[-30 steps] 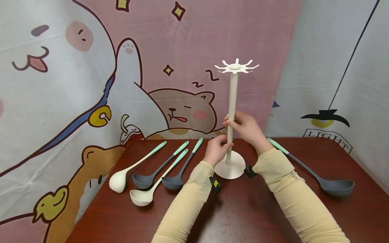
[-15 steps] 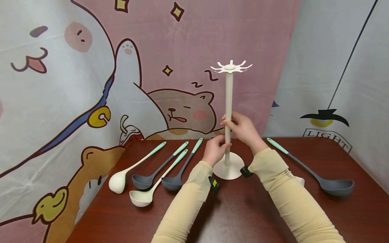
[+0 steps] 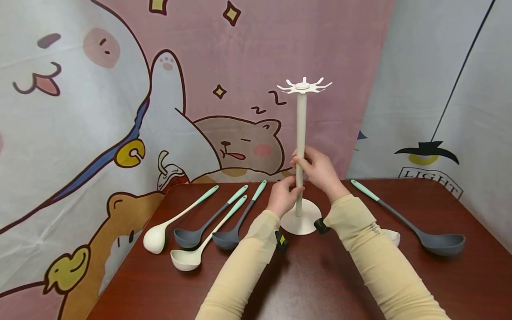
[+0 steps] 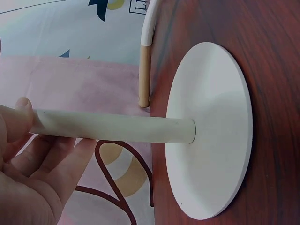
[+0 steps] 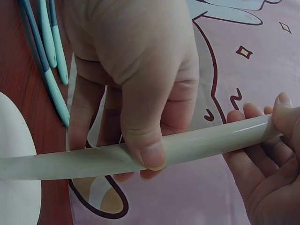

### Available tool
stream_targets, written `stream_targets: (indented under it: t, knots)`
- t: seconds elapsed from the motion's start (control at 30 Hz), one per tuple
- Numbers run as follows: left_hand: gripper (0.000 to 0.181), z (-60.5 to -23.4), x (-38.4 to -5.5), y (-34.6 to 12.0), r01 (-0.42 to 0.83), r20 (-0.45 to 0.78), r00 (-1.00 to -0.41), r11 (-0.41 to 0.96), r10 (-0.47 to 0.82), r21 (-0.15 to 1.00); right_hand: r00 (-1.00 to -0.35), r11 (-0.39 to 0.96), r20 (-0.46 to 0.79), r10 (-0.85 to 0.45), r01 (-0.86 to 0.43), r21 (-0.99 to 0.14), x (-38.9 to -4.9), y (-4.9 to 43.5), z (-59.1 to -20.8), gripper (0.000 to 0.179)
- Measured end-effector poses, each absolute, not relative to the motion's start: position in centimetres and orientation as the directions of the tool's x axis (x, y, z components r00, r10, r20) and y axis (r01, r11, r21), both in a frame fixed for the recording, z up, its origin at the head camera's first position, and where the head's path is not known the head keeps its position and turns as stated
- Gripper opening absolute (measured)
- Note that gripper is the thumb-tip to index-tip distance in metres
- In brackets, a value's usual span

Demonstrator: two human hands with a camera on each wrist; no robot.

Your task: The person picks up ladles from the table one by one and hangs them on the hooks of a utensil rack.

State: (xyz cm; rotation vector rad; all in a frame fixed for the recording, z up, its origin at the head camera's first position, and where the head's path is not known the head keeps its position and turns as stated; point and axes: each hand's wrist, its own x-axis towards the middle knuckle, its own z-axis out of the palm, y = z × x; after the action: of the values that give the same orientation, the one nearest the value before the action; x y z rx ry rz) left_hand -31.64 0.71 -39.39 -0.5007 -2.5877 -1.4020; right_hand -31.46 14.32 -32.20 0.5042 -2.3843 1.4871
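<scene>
A cream-white utensil stand (image 3: 301,129) stands upright on the table, with a ring of hooks (image 3: 304,86) on top and a round base (image 4: 211,164) below. My left hand (image 3: 283,195) grips the lower pole, thumb on one side and fingers on the other. Just above it, my right hand (image 3: 320,170) holds the same pole between thumb and fingers. In the right wrist view both hands are on the pole (image 5: 201,143), the left hand (image 5: 136,70) nearer the base. All the hooks are bare.
Left on the table (image 3: 304,284) lie several ladles with mint handles, among them an upturned white ladle (image 3: 154,238) and a grey ladle (image 3: 226,240). Another grey ladle (image 3: 443,245) lies right. A white object (image 3: 393,236) is partly hidden behind the right sleeve. A wood-ended handle (image 4: 145,75) shows too.
The stand's top has shifted left and its pole has straightened from a slight tilt, both hands moving with it. The white object has come into view behind my right sleeve.
</scene>
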Motion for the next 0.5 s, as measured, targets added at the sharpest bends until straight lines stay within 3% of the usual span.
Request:
stream_targets:
  t: [0.3,0.5]
  knots:
    - [0.015,-39.3,-31.6,0.8,0.373,0.293,-0.928,0.528,0.231,0.763,-0.899,0.408,0.419,-0.129,-0.433,-0.804,-31.4,14.4,-32.2,0.022]
    - [0.016,-38.3,-32.1,0.2,0.381,0.23,-0.919,0.576,0.319,0.723,-0.896,0.409,0.428,-0.121,-0.438,-0.801,-31.5,14.2,-32.2,0.021]
